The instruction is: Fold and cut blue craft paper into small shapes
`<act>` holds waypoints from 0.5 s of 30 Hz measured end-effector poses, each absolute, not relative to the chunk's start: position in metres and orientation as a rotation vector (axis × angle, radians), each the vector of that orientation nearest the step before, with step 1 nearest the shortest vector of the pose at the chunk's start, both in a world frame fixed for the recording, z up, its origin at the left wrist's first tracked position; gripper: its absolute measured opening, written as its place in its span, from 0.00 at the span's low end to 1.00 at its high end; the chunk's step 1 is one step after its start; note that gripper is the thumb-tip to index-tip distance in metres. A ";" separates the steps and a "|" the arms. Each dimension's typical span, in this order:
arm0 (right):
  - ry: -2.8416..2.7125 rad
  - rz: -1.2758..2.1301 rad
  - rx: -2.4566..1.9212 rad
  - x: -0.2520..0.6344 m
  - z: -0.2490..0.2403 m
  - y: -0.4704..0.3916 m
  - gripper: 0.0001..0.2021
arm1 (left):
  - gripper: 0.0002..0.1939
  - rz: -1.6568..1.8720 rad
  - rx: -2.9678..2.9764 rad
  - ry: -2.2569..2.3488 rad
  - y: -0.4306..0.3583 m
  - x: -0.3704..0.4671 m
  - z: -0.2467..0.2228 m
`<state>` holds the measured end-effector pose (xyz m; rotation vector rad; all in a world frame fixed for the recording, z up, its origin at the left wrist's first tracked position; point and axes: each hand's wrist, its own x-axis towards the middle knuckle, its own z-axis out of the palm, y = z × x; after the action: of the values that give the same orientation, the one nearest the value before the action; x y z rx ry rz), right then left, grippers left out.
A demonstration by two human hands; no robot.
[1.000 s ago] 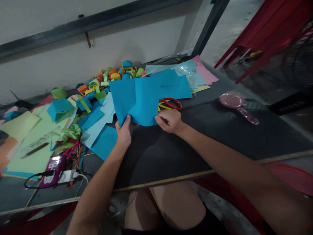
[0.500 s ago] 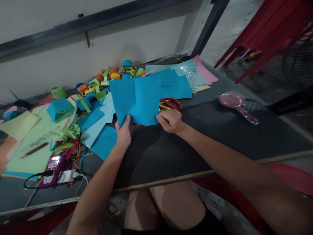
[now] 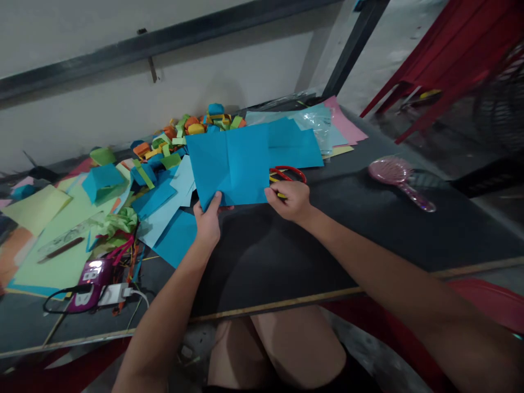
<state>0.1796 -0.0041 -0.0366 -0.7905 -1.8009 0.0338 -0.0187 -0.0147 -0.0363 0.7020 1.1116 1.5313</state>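
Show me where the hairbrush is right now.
In the head view, the pink hairbrush lies on the right part of the dark table, to the right of the scissors and the person's right hand.

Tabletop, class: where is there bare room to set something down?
Bare: between the held blue sheet and the front edge; between the right forearm and the hairbrush. Crowded: the left, with loose papers and a purple device; the back, with folded paper pieces.

No text, label, brand, number or sign can be read on anything in view.
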 end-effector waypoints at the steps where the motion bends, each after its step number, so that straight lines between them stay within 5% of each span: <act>1: -1.780 0.126 -0.811 0.180 -0.036 -0.003 0.16 | 0.22 1.516 0.719 1.127 -0.015 -0.019 -0.035; 7: -1.486 0.866 -0.782 0.178 -0.043 0.011 0.15 | 0.17 1.338 0.991 1.173 -0.014 -0.023 -0.035; 10: -1.349 0.949 -0.814 0.176 -0.052 0.016 0.16 | 0.11 1.235 1.212 1.186 -0.015 -0.024 -0.036; 15: -1.228 0.936 -0.954 0.177 -0.064 0.018 0.13 | 0.20 1.296 1.273 1.214 -0.015 -0.024 -0.036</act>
<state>0.1771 0.0178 -0.0637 -0.9542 -1.2275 0.9364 -0.0242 -0.0150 -0.0357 1.2725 1.2144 1.2965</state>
